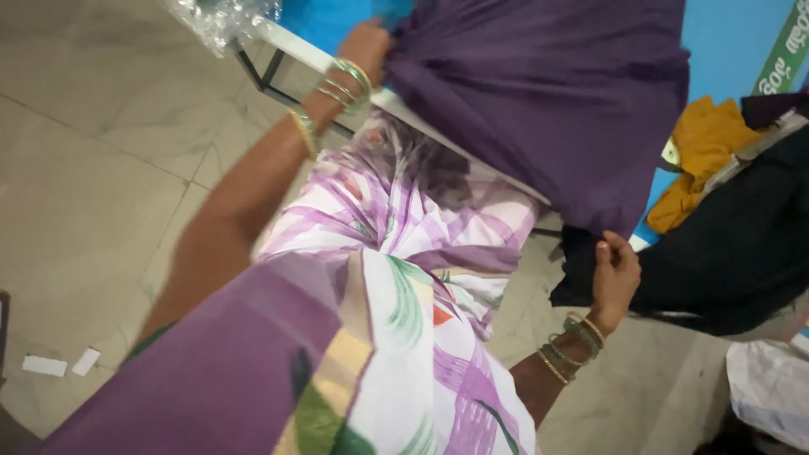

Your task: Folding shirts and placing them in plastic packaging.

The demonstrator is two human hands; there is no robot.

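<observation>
Around us we see a pale tiled floor (93,185) with two small white paper slips (59,364), crinkled clear plastic (221,18) at the end of the table (297,49), a mustard-yellow garment (704,156) and a heap of black cloth (742,244) to the right. Our own patterned white-and-purple drape (404,278) fills the foreground and hides the table's underside. We see no containers. The purple cloth (556,101) is plain, deep violet, spread over the blue table top and hanging off its edge in soft folds. Our left hand (366,46) is clenched on its bunched upper corner; our right hand (613,276) pinches the lower hanging edge.
</observation>
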